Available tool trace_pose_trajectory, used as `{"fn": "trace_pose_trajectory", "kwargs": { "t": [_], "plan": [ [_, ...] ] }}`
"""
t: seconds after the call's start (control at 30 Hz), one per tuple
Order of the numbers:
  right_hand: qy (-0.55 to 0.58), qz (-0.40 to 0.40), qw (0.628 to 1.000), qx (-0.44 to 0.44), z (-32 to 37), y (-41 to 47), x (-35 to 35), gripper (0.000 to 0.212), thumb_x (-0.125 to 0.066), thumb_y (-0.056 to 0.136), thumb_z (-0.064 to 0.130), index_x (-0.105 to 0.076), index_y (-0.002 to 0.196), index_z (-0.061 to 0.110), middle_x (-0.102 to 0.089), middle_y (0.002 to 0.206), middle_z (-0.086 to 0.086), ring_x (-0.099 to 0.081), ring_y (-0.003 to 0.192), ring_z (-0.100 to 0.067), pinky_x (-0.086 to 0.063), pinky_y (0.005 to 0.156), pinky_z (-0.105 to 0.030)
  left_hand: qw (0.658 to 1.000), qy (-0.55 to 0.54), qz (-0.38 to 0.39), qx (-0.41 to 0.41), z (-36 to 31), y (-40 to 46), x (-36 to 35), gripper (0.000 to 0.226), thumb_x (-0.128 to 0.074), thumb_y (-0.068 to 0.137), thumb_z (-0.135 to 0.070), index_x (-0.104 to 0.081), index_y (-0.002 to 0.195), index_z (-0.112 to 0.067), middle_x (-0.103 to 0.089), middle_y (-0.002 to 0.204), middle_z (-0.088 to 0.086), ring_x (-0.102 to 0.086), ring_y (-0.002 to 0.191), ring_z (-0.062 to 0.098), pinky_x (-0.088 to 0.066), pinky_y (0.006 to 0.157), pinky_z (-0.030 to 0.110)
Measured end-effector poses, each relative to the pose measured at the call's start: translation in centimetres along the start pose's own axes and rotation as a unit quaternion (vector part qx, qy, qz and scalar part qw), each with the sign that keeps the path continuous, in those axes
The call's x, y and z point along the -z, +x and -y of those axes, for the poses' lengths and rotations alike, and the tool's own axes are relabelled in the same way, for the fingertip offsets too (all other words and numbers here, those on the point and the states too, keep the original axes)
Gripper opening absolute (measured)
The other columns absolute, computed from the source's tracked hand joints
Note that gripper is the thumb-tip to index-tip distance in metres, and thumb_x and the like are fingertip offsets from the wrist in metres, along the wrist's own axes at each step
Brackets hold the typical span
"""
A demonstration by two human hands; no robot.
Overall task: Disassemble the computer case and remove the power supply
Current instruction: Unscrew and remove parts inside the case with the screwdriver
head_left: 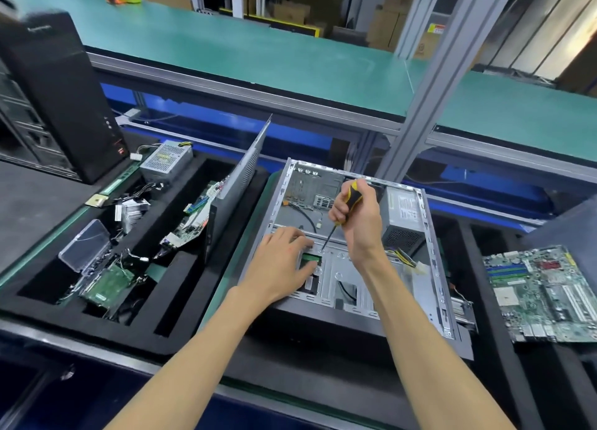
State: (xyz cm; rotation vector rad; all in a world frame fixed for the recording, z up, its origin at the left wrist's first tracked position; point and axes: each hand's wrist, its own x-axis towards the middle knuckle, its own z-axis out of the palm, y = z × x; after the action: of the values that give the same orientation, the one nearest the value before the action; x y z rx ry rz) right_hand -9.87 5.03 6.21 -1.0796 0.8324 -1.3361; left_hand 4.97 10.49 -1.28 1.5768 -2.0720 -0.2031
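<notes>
head | open computer case [433, 268] lies flat on bench | power supply [405, 218] sits in its far right corner | right hand [357, 218] grips yellow-black screwdriver [350, 200], tip down on case floor | left hand [284, 261] rests flat inside case, fingers straight, holding nothing

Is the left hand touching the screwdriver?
Apart. The head view shows the left hand resting flat on the open case, with bare metal between it and the screwdriver gripped by the right hand.

The left hand [284, 261] covers part of a small green board [310, 259]; beyond the right hand [357, 223] the power supply [405, 218] label is unreadable
</notes>
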Motion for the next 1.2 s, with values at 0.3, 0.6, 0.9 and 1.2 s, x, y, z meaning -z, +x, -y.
{"fn": "trace_pose_trajectory", "kwargs": {
  "t": [0.3, 0.6, 0.9, 1.2],
  "plan": [
    [0.019, 0.061, 0.998, -0.011, 0.6, 0.2, 0.1, 0.030, -0.038, 0.092, 0.032, -0.042, 0.065, 0.018, -0.027, 0.057, 0.002, -0.019, 0.054, -0.019, -0.025, 0.051, -0.030, 1.000, 0.011, 0.011, 0.003, 0.0, 0.1, 0.0, 0.044, -0.057, 0.092, -0.053, -0.061, 0.127, -0.027, -0.053, 0.126, -0.008, -0.042, 0.125, 0.013, -0.028, 0.106, 0.031],
    [-0.073, 0.000, 0.997, -0.001, 0.4, 0.3, -0.6, 0.027, -0.045, 0.093, 0.042, -0.059, 0.072, 0.032, -0.047, 0.068, 0.007, -0.042, 0.063, -0.012, -0.035, 0.065, -0.029, 1.000, 0.006, 0.006, 0.004, 0.0, -0.1, -0.2, 0.045, -0.057, 0.092, -0.052, -0.060, 0.129, -0.027, -0.052, 0.129, -0.007, -0.041, 0.126, 0.013, -0.030, 0.109, 0.032],
    [-0.103, 0.077, 0.992, 0.000, 0.8, -0.2, -1.0, 0.035, -0.034, 0.090, 0.032, -0.041, 0.056, 0.023, -0.029, 0.054, 0.003, -0.022, 0.053, -0.019, -0.020, 0.053, -0.034, 1.000, -0.002, -0.001, 0.002, 0.1, -0.1, -0.2, 0.041, -0.060, 0.090, -0.050, -0.064, 0.122, -0.024, -0.055, 0.125, -0.006, -0.044, 0.125, 0.015, -0.030, 0.107, 0.033],
    [-0.127, -0.010, 0.992, 0.028, 0.7, 0.0, -1.0, 0.022, -0.044, 0.089, 0.041, -0.057, 0.077, 0.029, -0.049, 0.067, 0.008, -0.045, 0.063, -0.012, -0.037, 0.058, -0.027, 1.000, -0.005, -0.001, 0.004, 0.2, -0.1, -0.3, 0.043, -0.060, 0.090, -0.050, -0.063, 0.126, -0.026, -0.055, 0.127, -0.007, -0.043, 0.125, 0.014, -0.029, 0.108, 0.032]
  ]
}}
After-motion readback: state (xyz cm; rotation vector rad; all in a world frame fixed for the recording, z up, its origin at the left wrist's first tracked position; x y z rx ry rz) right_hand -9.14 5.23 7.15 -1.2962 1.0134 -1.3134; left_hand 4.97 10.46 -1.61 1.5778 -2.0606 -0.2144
